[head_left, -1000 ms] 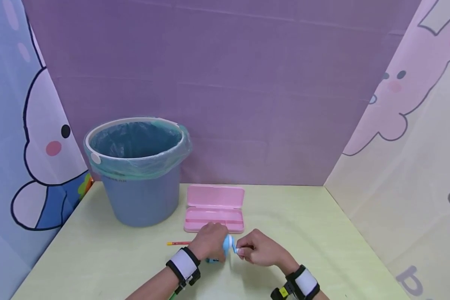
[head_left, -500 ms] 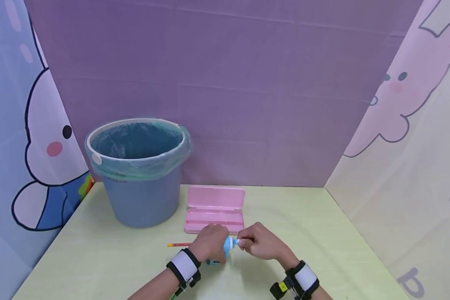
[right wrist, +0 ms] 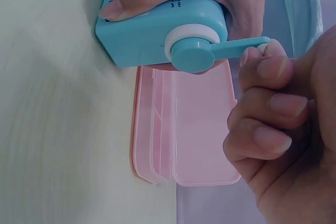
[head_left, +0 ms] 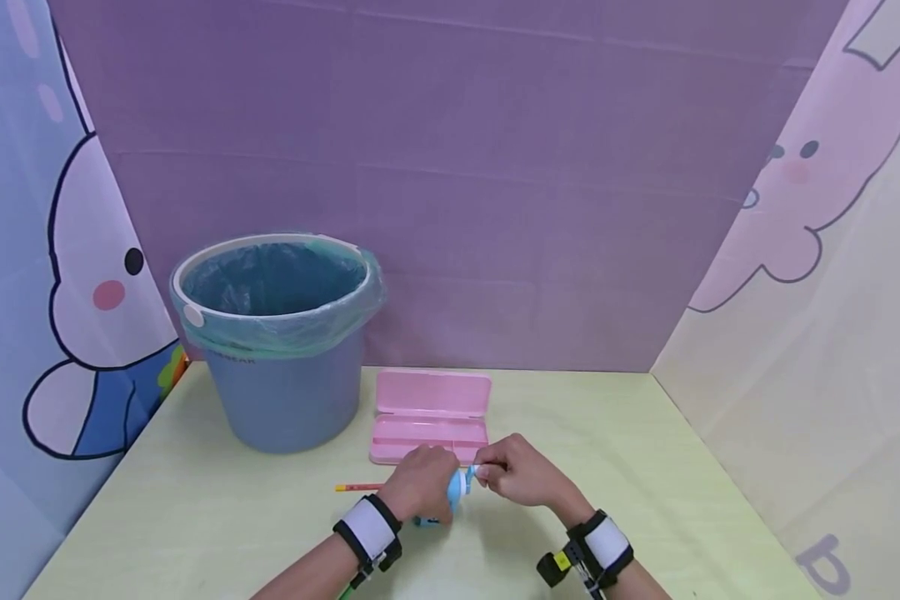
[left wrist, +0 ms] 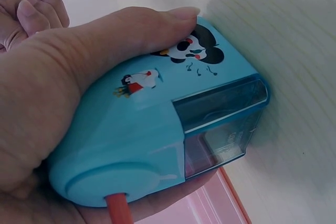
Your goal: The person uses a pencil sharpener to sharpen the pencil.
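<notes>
My left hand (head_left: pixel 422 479) grips a light-blue crank pencil sharpener (left wrist: pixel 142 129), its thumb lying across the printed cartoon side. A red pencil (left wrist: pixel 118 209) sits in the sharpener's hole; in the head view its yellow end points left. On the opposite side my right hand (head_left: pixel 523 472) pinches the end of the blue crank handle (right wrist: pixel 236 49) between thumb and index finger, the other fingers curled. The sharpener's clear shavings drawer (left wrist: pixel 220 124) faces the table in the left wrist view. Its far end is partly hidden by my left hand in the head view.
An open pink pencil case (head_left: pixel 433 393) lies just behind my hands. To the back left stands a blue bin (head_left: pixel 288 396) with a green plastic liner. A purple backdrop (head_left: pixel 465 183) closes off the rear of the pale table (head_left: pixel 615 467).
My right hand has moved up and away from me in the head view, turning the crank handle from low to high. The left hand and the pencil have stayed in place.
</notes>
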The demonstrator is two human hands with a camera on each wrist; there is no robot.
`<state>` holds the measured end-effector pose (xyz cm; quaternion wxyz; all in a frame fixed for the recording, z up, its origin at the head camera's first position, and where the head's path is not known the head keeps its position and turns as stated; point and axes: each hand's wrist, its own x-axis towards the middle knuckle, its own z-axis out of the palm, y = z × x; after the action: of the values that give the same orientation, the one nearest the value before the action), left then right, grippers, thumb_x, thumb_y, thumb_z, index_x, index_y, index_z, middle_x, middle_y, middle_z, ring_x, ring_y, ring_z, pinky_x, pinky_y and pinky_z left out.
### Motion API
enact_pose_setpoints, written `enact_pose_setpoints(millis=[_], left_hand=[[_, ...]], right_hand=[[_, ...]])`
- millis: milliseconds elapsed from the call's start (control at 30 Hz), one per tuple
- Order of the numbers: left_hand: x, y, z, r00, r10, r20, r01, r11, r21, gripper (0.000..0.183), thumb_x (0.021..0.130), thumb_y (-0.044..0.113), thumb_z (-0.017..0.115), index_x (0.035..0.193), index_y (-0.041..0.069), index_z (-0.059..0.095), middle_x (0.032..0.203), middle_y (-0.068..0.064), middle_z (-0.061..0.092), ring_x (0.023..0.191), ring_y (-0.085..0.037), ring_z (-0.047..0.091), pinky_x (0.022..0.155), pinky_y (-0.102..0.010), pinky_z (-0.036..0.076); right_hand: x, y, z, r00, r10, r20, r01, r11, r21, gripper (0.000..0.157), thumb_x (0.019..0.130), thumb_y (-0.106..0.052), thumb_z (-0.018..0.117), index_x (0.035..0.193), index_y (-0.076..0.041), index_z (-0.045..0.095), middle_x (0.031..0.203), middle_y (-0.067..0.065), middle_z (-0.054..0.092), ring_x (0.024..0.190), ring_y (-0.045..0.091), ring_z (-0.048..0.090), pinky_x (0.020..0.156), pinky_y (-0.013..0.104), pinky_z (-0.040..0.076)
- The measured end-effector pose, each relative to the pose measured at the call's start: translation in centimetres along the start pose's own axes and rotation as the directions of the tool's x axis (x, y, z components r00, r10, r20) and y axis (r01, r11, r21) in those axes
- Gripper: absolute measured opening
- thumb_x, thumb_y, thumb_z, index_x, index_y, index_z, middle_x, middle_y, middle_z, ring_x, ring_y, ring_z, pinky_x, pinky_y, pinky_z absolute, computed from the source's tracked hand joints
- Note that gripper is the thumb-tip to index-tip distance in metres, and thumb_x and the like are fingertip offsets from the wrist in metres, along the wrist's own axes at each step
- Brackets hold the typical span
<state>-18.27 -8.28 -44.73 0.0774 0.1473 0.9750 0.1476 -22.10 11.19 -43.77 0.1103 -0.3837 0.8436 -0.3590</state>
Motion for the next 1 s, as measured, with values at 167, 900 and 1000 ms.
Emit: enact_pose_setpoints(millis=[167,900,1000], left_hand=[[-0.1,-0.3,-0.4,1.0,-0.001,-0.006,0.001,1.0,0.005,0.047,0.063,0.023,0.098,0.097,0.013,0.068,0.08,0.005,0.056,0.075,-0.014,0.049,0.07,-0.028,0.044],[-0.4,0.0,-0.3,0.999,0.022,-0.035,-0.021,1.0,0.022,0.046,0.059,0.025,0.099,0.089,0.014,0.066,0.077,0.006,0.056,0.072,-0.013,0.049,0.07,-0.027,0.042],[-0.3,0.0,-0.1,0.999,0.016,-0.029,-0.016,1.0,0.02,0.046,0.06,0.024,0.099,0.09,0.013,0.066,0.078,0.006,0.057,0.073,-0.013,0.049,0.07,-0.027,0.043]], right_hand=[[0.8,0.0,0.0,1.0,-0.016,-0.017,0.015,1.0,-0.024,0.026,0.095,0.004,0.055,0.075,-0.007,0.067,0.061,-0.009,0.045,0.056,0.0,0.037,0.055,0.018,0.03],[3.3,2.4,0.8,0.998,0.001,-0.056,-0.006,0.997,-0.08,0.026,0.092,0.007,0.057,0.074,-0.011,0.065,0.065,-0.008,0.051,0.058,0.001,0.041,0.056,0.018,0.033],[3.3,2.7,1.1,0.999,0.014,-0.048,-0.017,0.998,-0.067,0.024,0.092,0.005,0.057,0.075,-0.01,0.065,0.065,-0.009,0.05,0.058,0.001,0.04,0.056,0.018,0.032]])
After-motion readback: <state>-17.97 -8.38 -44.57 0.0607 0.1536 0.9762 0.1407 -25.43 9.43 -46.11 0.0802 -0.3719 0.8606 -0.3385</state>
